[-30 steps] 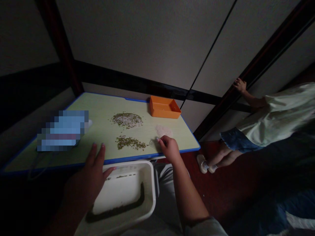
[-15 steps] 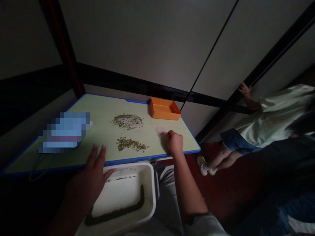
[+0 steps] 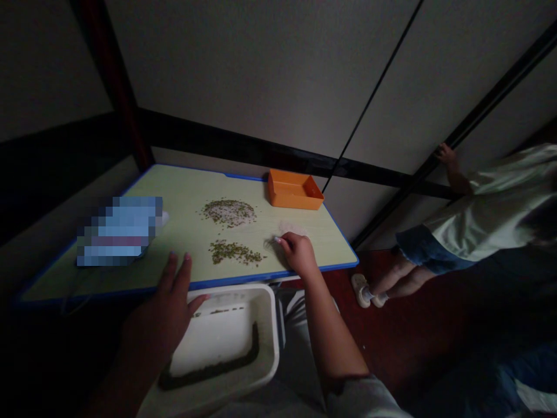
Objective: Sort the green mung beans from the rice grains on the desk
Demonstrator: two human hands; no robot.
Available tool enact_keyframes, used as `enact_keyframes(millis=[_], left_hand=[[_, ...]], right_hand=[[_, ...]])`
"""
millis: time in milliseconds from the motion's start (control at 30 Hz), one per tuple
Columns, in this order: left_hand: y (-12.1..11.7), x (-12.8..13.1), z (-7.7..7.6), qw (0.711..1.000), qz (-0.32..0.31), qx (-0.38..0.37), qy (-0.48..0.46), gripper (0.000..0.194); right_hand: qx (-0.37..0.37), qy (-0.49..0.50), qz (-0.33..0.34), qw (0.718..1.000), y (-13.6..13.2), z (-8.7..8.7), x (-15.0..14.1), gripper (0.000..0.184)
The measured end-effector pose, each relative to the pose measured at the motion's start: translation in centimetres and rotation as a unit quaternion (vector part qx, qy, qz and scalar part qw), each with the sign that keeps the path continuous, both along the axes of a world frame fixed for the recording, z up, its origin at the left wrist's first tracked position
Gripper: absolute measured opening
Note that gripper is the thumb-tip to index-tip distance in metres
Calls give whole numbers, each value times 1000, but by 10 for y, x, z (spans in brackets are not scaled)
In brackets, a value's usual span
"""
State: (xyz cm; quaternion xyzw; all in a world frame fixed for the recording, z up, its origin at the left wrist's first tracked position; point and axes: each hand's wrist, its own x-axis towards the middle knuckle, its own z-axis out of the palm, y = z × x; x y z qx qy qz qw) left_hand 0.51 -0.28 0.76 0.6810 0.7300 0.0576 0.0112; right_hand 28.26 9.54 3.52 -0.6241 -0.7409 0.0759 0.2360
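Observation:
My right hand [image 3: 298,253] is closed in a pinch low over the right part of the pale tabletop [image 3: 183,188]. Whatever its fingertips hold, if anything, is too small to make out. Just beyond it lies a thin patch of whitish grains [image 3: 290,227]. To its left are a small pile of green beans or seeds [image 3: 234,253] and, farther back, a pile of white grains mixed with green ones [image 3: 230,212]. My left hand [image 3: 172,296], fingers spread and empty, rests at the table's near edge beside a white basin [image 3: 273,325].
An orange box [image 3: 296,200] stands at the table's back right corner. A blurred-out bluish item [image 3: 119,232] lies on the left side. Dark green material [image 3: 217,368] lines the basin's near side. Another person [image 3: 470,220] stands at the right, one hand on the wall trim.
My right hand has slid left from the whitish patch toward the small green pile, and its fingertips now show. My left hand keeps its place at the edge. The view has shifted slightly.

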Motion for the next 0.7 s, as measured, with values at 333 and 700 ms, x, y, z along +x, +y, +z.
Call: enact_keyframes(millis=[333,700], left_hand=[[1,0,-1,1000,9,-8,-2,71],[4,-6,-3,999,11,15,-39,75]], right_hand=[[-1,89,52,995,-2,-8,12,20],[-5,120,46,992,-9,-11,12,19]])
